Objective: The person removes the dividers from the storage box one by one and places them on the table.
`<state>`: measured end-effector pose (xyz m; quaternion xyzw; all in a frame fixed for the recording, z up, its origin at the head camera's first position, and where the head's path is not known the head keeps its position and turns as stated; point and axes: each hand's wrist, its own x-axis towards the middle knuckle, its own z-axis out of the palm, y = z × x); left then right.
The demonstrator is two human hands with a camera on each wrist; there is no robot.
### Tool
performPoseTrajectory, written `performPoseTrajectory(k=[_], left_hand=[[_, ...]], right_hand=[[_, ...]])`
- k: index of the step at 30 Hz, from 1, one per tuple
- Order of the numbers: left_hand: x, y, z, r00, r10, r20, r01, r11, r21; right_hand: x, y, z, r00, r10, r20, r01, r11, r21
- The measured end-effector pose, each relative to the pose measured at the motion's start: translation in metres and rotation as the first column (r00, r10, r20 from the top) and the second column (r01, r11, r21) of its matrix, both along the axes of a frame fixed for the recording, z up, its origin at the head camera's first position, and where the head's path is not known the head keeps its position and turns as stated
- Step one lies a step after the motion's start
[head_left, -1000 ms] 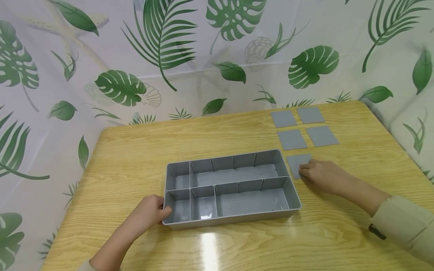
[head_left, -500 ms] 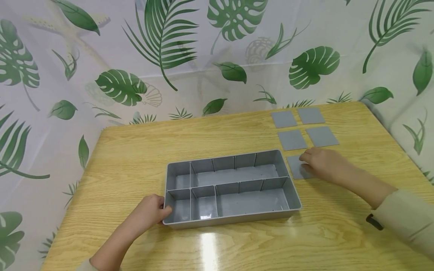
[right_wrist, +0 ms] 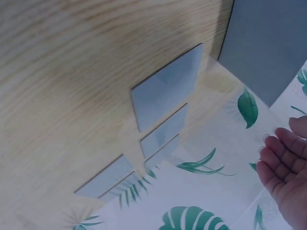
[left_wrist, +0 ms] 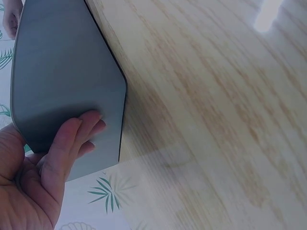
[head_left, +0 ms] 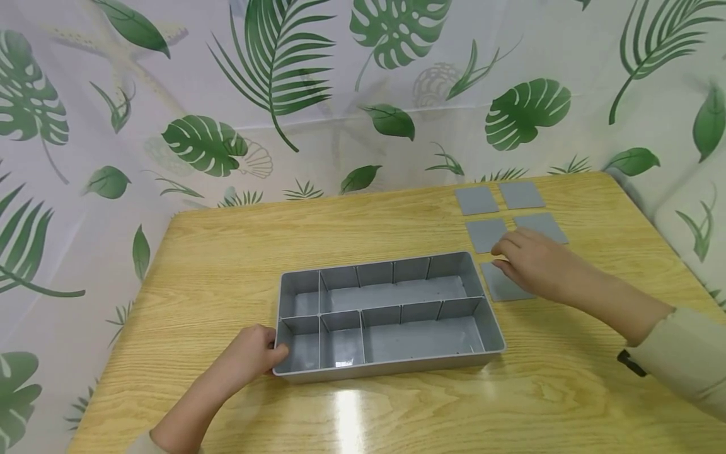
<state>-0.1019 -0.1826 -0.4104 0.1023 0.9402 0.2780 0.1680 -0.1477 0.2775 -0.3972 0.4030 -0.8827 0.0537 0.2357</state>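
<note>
A grey divided storage box (head_left: 391, 371) stands on the wooden table, its inside split by thin partitions. At its left end my left hand (head_left: 255, 350) grips the wall. The thumb hooks over the rim, and in the left wrist view the fingers (left_wrist: 72, 136) lie along the outer face. To the right of the box, my right hand (head_left: 535, 265) hovers over a flat grey square (head_left: 499, 285) and holds nothing. Its fingers are loosely bent in the right wrist view, well apart from the same grey square (right_wrist: 168, 86).
Behind that square lie several matching ones: two in a middle row (head_left: 484, 236), and two farther back, including the rear right square (head_left: 522, 195). Leaf-printed cloth (head_left: 317, 157) hangs along the table's back and sides. Light glares on the tabletop (head_left: 227, 252) in front of the box.
My right hand has let go of the nearest grey square and risen up and away from it. The square stays on the table. My left hand and the storage box have not moved.
</note>
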Motion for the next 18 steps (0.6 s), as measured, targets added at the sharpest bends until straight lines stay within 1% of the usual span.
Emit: performPoseTrajectory(k=[4, 8, 13, 18], left_hand=[[0.0, 0.0, 0.0, 1.0, 0.005, 0.014, -0.005, 1.0, -0.006], [-0.001, 0.001, 0.001, 1.0, 0.004, 0.02, -0.003, 1.0, -0.009], [0.0, 0.001, 0.003, 1.0, -0.007, 0.013, 0.007, 1.0, -0.014], [0.0, 0.001, 0.003, 1.0, -0.006, 0.015, 0.006, 1.0, -0.017]], right_hand=[[0.001, -0.01, 0.006, 0.994, 0.075, -0.074, -0.077, 0.997, -0.019], [-0.001, -0.02, 0.013, 0.979, 0.16, -0.129, -0.162, 0.987, -0.008], [-0.005, -0.034, 0.019, 0.947, 0.276, -0.166, -0.274, 0.961, 0.038], [-0.008, -0.051, 0.023, 0.912, 0.378, -0.161, -0.37, 0.926, 0.08]])
